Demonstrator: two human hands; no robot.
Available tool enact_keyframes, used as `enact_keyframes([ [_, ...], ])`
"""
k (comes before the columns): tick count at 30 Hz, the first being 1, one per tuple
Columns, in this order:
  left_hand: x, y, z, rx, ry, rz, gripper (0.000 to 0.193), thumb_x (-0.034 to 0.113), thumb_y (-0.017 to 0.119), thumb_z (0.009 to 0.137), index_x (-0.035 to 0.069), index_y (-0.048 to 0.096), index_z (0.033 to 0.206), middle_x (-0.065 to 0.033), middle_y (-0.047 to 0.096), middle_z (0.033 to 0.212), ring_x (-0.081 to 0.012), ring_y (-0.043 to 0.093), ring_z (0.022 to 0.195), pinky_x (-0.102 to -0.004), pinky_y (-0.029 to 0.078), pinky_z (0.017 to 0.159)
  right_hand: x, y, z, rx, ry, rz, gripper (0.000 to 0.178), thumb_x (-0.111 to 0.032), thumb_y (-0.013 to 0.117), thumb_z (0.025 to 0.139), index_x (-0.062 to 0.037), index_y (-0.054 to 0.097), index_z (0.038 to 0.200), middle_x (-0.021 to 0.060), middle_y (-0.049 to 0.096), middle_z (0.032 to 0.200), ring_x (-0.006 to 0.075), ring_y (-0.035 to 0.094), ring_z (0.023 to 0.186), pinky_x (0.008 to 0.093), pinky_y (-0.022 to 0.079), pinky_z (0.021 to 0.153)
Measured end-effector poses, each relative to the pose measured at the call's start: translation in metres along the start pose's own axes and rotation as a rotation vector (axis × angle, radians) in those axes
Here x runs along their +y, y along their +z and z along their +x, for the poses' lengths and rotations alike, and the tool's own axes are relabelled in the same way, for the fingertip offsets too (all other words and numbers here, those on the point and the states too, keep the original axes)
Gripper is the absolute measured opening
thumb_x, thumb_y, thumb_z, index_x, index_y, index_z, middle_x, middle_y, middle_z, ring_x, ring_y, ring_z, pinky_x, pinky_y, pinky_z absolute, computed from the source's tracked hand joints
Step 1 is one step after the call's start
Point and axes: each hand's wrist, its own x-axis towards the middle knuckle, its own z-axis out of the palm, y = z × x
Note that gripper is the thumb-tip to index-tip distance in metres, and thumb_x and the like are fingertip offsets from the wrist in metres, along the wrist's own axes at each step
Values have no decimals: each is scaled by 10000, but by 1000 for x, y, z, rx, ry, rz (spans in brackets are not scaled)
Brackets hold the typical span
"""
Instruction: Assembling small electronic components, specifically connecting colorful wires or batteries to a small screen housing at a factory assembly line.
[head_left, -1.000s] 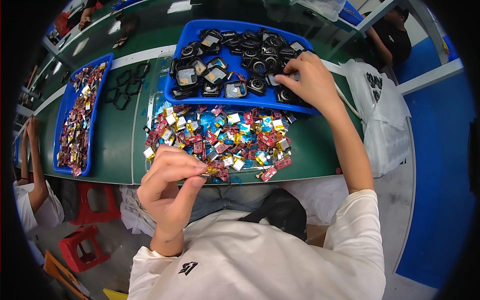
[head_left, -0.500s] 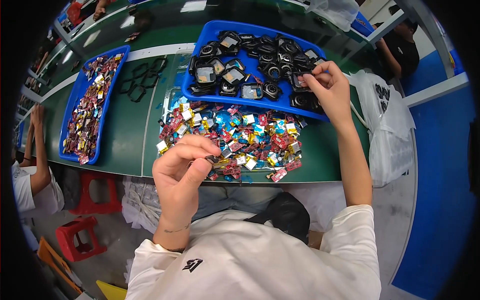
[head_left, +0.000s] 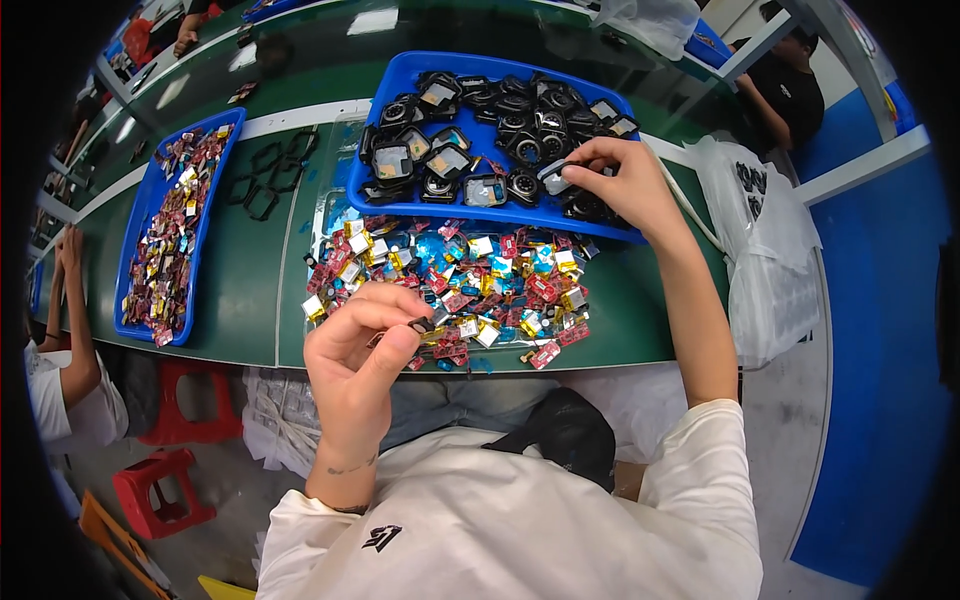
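My right hand (head_left: 628,188) is over the right part of a blue tray (head_left: 640,236) and pinches a black watch case (head_left: 554,179) whose pale, shiny face shows. Around it in the tray lie many black smartwatch cases (head_left: 447,160), some with round sensor backs showing. My left hand (head_left: 352,365) is nearer me, above the front edge of the table, thumb and finger closed on a small black part (head_left: 421,325). What kind of part it is cannot be made out. Just beyond that hand spreads a heap of small red circuit boards with yellow, white and blue pieces (head_left: 470,290).
To the left stands a long blue tray (head_left: 128,280) full of similar small boards. Black square frames (head_left: 262,200) lie beside it on the green table (head_left: 245,300). Red stools (head_left: 165,500) stand on the floor. A plastic-wrapped stack (head_left: 765,270) is at the right. Other people sit nearby.
My right hand has moved left over the tray and lifts a watch case with its pale face showing. The left hand keeps its pinch on the small black part. The view has shifted slightly.
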Motion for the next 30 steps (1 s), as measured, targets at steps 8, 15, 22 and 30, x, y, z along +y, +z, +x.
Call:
enact_keyframes([
  [8,3,-1,-3,12,-26,-42,64,40,617,852,-18,600,871,-106,608,893,-113,549,707,-259,457,703,5,5,16,-64,-92,17,176,-135,719,732,-39,682,875,78,674,775,152,639,743,279,495,705],
  [15,1,3,3,106,-10,17,147,113,528,927,6,503,1026,-29,512,758,-86,450,687,-356,424,884,-24,0,-34,175,12,433,216,-48,659,802,22,632,1005,66,663,847,89,615,744,217,497,608],
  [22,-11,14,5,68,106,152,405,-61,644,790,8,417,1118,-25,512,836,-81,485,778,-360,396,987,-75,37,-100,-87,59,1048,233,24,640,824,60,602,1050,100,632,954,124,623,805,223,522,613],
  [30,-18,16,-3,-88,168,261,750,-53,826,597,65,339,1155,-42,416,965,-111,448,823,-281,448,810,-85,49,-107,-207,165,1067,254,10,667,807,71,626,1050,49,630,788,72,594,687,191,499,577],
])
